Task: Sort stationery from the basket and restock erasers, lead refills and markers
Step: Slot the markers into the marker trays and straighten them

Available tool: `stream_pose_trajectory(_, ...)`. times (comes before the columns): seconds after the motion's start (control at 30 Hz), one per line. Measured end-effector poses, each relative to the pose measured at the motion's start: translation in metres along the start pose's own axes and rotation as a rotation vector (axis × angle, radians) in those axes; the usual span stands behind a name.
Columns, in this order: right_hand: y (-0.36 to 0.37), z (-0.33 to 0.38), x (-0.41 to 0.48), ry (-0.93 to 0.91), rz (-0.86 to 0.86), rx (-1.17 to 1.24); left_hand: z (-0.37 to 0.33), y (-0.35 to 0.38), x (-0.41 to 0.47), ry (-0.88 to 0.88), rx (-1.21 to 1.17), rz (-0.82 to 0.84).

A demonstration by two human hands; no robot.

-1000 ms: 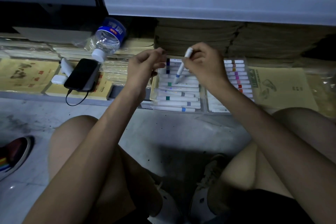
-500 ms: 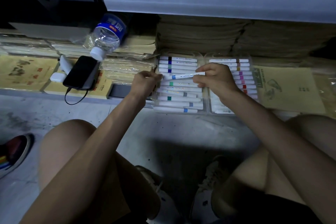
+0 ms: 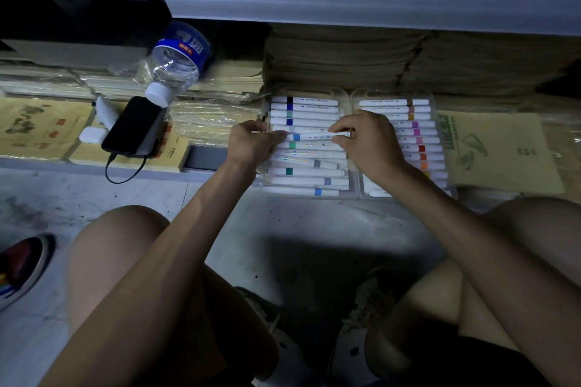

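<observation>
A white marker with a blue band [image 3: 314, 136] lies level across the left clear marker tray [image 3: 345, 94] on the bottom shelf. My left hand [image 3: 251, 143] pinches its left end and my right hand [image 3: 366, 141] pinches its right end. Below and above it, several white markers with coloured bands fill that tray. A second clear tray [image 3: 434, 97] to the right holds markers with brown, pink, red and orange bands; my right hand covers part of it.
A water bottle [image 3: 176, 63] lies tilted on paper stacks at the left, above a black phone [image 3: 133, 126] with a cable. Brown paper stacks [image 3: 345, 56] fill the shelf back. A yellow booklet [image 3: 500, 151] lies right of the trays. My knees frame the grey floor [image 3: 314, 229].
The blue-banded marker went from upright in my right hand to level over the left tray, and my left hand came in to pinch its other end. Both hands lowered onto the tray.
</observation>
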State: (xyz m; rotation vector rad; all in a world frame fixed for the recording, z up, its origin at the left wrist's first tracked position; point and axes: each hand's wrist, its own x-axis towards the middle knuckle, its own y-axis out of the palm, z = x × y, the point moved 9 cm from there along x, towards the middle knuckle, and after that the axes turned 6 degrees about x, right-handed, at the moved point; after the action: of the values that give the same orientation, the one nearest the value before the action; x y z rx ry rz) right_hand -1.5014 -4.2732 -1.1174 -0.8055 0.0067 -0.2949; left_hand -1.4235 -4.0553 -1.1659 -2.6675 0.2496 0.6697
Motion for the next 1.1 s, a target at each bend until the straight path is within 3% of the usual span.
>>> stream_pose_trajectory(0.47,0.007,0.015,-0.001,-0.194,0.114,-0.289,0.000,0.001,0.001,0.003,-0.033,0.024)
stream_pose_trajectory(1.1,0.006,0.015,-0.001,-0.135,0.066,-0.133,0.002,0.000,0.005,-0.003,-0.023,0.028)
